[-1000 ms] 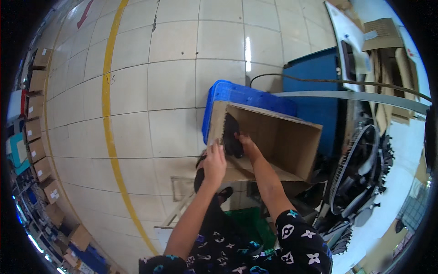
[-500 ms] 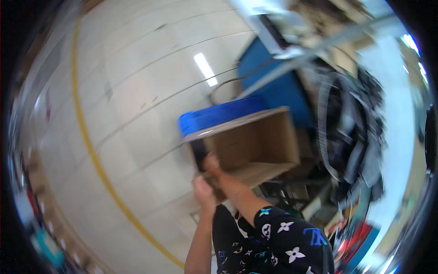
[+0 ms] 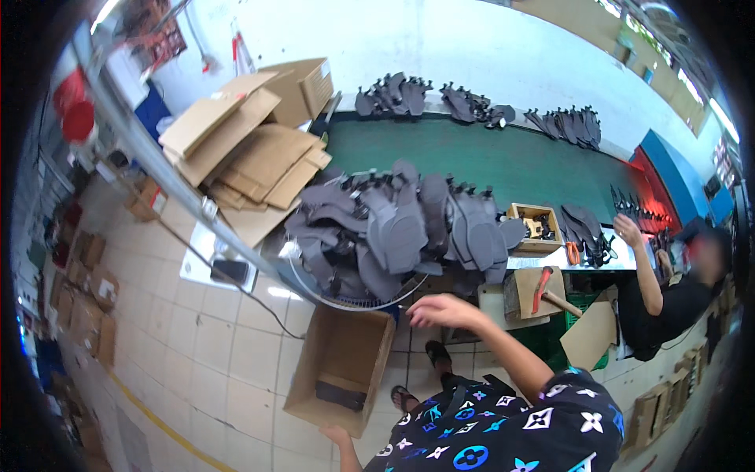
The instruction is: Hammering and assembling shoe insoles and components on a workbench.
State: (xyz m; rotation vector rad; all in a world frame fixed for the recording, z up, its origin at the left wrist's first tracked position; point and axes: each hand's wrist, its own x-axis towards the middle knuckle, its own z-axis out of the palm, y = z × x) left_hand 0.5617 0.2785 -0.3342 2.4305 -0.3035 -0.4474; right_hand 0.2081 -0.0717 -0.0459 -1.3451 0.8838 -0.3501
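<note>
A cardboard box (image 3: 308,358), open at the top, stands low in front of me with a few dark grey sandals (image 3: 340,395) lying at its near end. My left hand (image 3: 336,434) grips the near edge of this box. Its fingertips are partly hidden there. Over the box's right side my right hand (image 3: 444,312) hangs in the air, fingers apart and nothing in them. Just beyond it, a round wire basket (image 3: 360,304) is heaped with grey sandals (image 3: 397,224).
Behind the basket runs a green conveyor belt (image 3: 464,161) bearing rows of sandals. Flattened cardboard (image 3: 271,161) is stacked at left beside a metal post (image 3: 185,189). To the right are a wooden parts box (image 3: 535,226), a hammer (image 3: 554,297) and a co-worker (image 3: 661,303).
My view has swung from the floor to the belt. My right hand has come out of the box and let go of the sandals inside; my left hand stays on the box.
</note>
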